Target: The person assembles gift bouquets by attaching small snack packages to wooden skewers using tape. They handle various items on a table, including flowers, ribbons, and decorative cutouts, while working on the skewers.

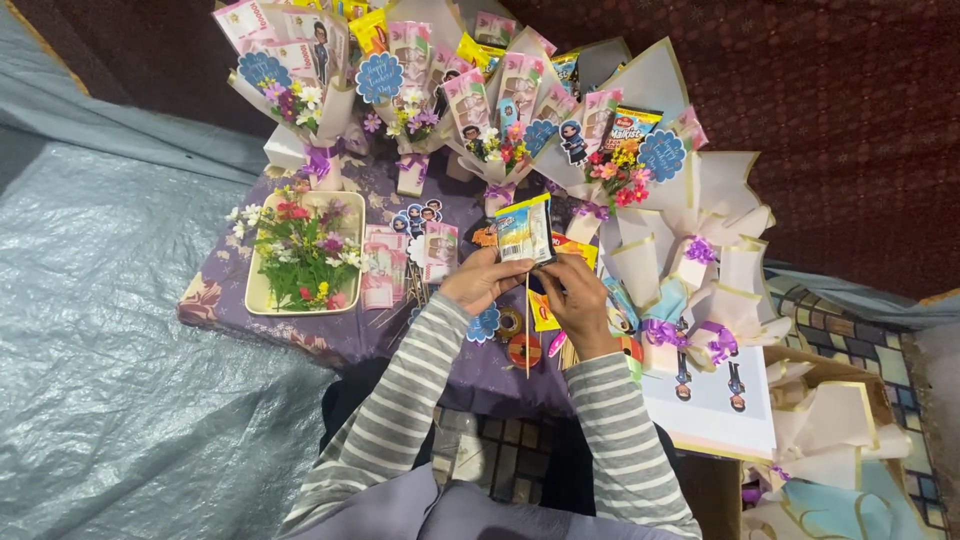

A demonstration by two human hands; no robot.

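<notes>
Shiny blue-yellow snack packet [524,230] upright on thin wooden stick [527,325]; left hand [484,279], right hand [574,297] both grasping it.

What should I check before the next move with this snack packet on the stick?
1. Left hand grips the snack packet: ok.
2. Right hand at the packet's lower edge: ok.
3. Thin stick runs straight down from the packet: ok.
4. Stick fixed to the packet's back: cannot tell, hidden.
5. Tape rolls lie on the purple cloth below the hands: ok.
6. Tray of flowers stands apart from the hands: ok.
</notes>
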